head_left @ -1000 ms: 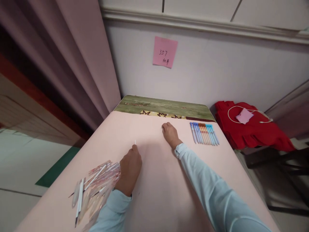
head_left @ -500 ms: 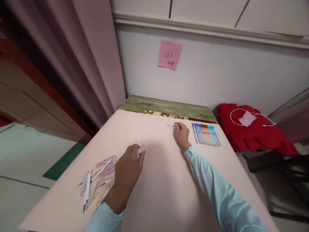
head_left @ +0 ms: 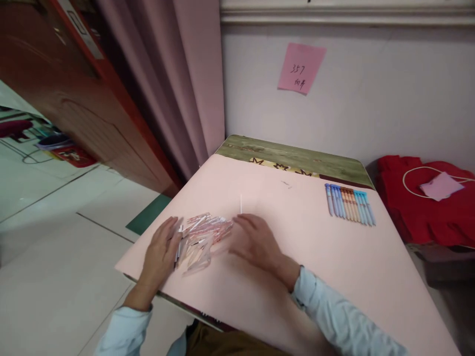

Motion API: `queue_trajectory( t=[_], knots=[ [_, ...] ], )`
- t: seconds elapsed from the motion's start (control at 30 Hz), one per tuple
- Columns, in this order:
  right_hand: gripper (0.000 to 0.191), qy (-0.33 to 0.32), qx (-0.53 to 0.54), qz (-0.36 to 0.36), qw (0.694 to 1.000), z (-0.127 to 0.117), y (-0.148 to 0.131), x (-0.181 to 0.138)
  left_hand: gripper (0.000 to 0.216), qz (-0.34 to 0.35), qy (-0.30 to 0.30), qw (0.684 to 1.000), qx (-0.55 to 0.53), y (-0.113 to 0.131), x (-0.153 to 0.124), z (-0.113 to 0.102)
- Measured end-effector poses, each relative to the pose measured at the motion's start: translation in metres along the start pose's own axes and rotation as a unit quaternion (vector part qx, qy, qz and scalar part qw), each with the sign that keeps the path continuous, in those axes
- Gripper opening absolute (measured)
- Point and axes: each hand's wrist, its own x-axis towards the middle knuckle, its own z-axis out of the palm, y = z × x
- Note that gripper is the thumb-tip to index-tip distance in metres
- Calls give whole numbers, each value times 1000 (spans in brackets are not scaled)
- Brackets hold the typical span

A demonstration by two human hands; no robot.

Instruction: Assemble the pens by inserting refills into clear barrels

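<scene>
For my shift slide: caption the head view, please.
Left hand and right hand flank a loose pile of slender pieces on the pink tabletop, pens lined up to the right.

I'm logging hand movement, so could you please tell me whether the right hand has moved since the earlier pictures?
Yes: the right hand has moved left and nearer the person, away from the row of pens to beside the loose pile.

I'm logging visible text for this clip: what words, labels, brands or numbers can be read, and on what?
"357": handwritten on the pink wall note.
"向" and a second, unclear character: below it, same note.
Faint marks on the table's pink covering: too small to read.
Any print on the row of pens or the loose pile: too small or blurred.
</scene>
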Motion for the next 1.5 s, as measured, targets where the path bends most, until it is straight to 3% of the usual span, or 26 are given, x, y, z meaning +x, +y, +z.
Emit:
queue_trajectory(
  t=[0.07, 0.17, 0.3, 0.43, 0.9, 1.13, 1.4, 1.5],
  knots=[
    [94, -63, -21, -57, 996, 22, -22, 5, 55, 21, -32, 999, 22, 4, -5, 9],
    [109, -100, -36, -102, 989, 52, -42, 9, 54, 35, -77, 995, 51, 11, -6, 18],
    [108, -86, -48, -84, 992, 78, -51, 11, 51, 49, -82, 995, 30, 16, -5, 26],
    [98, -69, -74, -59, 993, 86, -48, 13, 50, 65, -54, 996, -17, 26, 1, 38],
    [89, -85, -119, -8, 989, 29, 13, 14, 45, 87, -79, 988, -103, 94, 37, 85],
    [86, -70, -136, 38, 988, 8, 49, 4, 43, 166, -82, 978, -91, 128, 61, 117],
    [80, -35, -114, 52, 992, -17, 86, -3, 40, 177, -76, 977, -90, 160, 83, 153],
    [87, -4, -86, 50, 995, -22, 94, -5, 39, 174, -69, 978, -92, 166, 87, 159]
  ],
)
